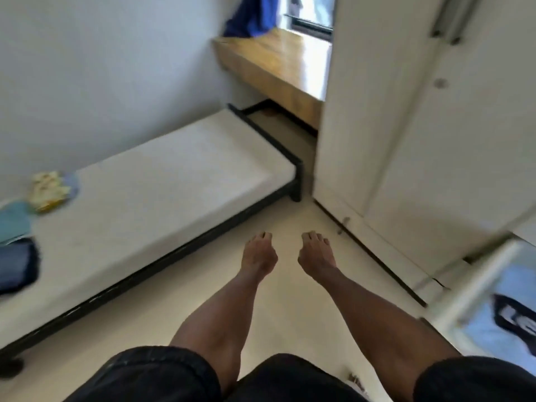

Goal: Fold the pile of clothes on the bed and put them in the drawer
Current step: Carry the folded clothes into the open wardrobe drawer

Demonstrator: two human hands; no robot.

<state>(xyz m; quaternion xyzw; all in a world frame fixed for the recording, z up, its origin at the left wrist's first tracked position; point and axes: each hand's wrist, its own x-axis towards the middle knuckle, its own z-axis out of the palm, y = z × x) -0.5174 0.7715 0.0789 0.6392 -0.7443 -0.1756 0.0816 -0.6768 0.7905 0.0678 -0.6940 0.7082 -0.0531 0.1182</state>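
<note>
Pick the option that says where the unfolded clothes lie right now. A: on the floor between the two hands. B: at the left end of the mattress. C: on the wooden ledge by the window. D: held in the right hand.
B: the yellow garment, the light blue garment and the dark blue garment lie on the mattress at the left edge, while the left hand and the right hand hold nothing.

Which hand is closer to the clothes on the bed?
The left hand, probably. The clothes lie at the far left of the bed, on that hand's side. The right hand is nearer the wardrobe. Both hands hold nothing, fingers loosely curled.
</note>
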